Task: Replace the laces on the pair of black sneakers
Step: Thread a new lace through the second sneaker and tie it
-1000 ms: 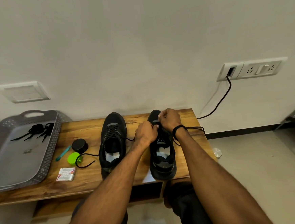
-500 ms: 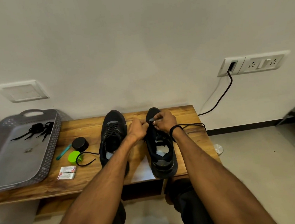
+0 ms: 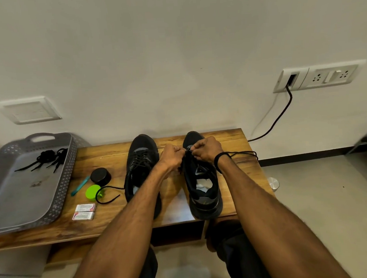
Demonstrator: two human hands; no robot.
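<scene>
Black and limp, featherlight, the lace [image 3: 243, 153] is pinched by left hand [image 3: 172, 156] and right hand [image 3: 207, 149] over the right sneaker [image 3: 203, 181] on the tabletop [image 3: 104, 153], and gripping near its stiffer tip looks best!

- Wooden tabletop [image 3: 228, 139]: set against a white wall.
- Grey perforated tray [image 3: 65, 187]: placed on the left end.
- Left sneaker [image 3: 141, 162] & right sneaker [image 3: 204, 194]: stood side by side at centre, apart, toes twd the wall, heels at the front edge.
- Left lace [image 3: 108, 199]: loose end trailed off the left sneaker, looped on the wood, crossing a green cap [image 3: 90, 191].
- Black round jar [image 3: 100, 176]: set just beside the cap, btwn tray & left sneaker.
- Teal stick [image 3: 80, 186]: laid diagonally beside the tray.
- 2 white-red packets [image 3: 86, 207]: laid flat, touching, near the front edge.
- Right lace [image 3: 245, 153]: strung out over the right end.
</scene>
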